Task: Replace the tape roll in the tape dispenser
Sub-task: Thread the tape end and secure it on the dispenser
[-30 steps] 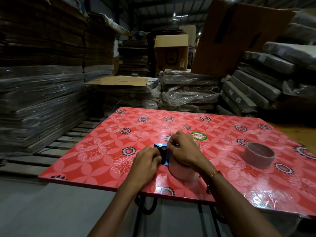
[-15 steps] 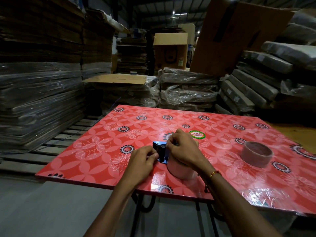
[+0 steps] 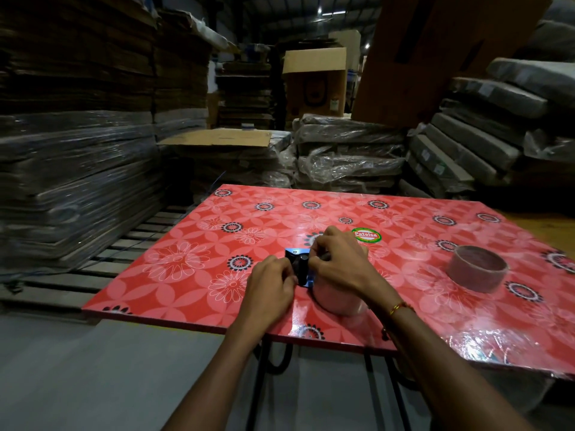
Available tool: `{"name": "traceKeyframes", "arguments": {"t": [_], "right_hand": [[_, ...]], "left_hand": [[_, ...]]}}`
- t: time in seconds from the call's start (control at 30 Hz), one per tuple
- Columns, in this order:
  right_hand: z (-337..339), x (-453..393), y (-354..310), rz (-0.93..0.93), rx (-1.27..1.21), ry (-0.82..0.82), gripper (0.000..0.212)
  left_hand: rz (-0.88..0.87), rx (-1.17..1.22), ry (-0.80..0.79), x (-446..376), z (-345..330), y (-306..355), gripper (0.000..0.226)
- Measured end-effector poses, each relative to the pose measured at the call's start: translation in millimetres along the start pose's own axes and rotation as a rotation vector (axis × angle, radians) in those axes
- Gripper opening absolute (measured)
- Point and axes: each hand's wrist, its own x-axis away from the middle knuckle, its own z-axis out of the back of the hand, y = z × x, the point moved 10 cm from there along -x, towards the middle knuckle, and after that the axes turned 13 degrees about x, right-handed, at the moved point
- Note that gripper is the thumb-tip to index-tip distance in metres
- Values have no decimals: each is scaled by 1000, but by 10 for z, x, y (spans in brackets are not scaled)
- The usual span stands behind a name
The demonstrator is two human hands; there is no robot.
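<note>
A blue and black tape dispenser (image 3: 299, 264) lies near the front edge of the red flowered table (image 3: 193, 275). A clear tape roll (image 3: 337, 298) sits on it, mostly under my right hand (image 3: 337, 262), which rests over the roll with its fingertips at the dispenser's top. My left hand (image 3: 272, 287) pinches the dispenser's black roller from the left side. An empty brown cardboard core (image 3: 476, 272) stands apart on the table to the right. How the roll sits in the dispenser is hidden by my hands.
A green round sticker (image 3: 366, 235) marks the table just behind my hands. Wrapped stacks of flat cardboard (image 3: 71, 169) and plastic-covered bundles (image 3: 348, 157) crowd the far side and left. A wooden pallet (image 3: 93, 269) lies on the floor at left.
Both hands stay on the dispenser and roll, with only small finger shifts. The view has tilted slightly, so the table sits a little lower in frame.
</note>
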Motion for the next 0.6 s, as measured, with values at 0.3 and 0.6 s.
{"name": "traceKeyframes", "arguments": {"t": [0.3, 0.6], "right_hand": [[-50, 12, -22, 2, 21, -66, 31], [-66, 17, -47, -24, 42, -63, 10]], "left_hand": [[23, 99, 1, 6, 17, -30, 8], [21, 60, -2, 17, 0, 4, 10]]}}
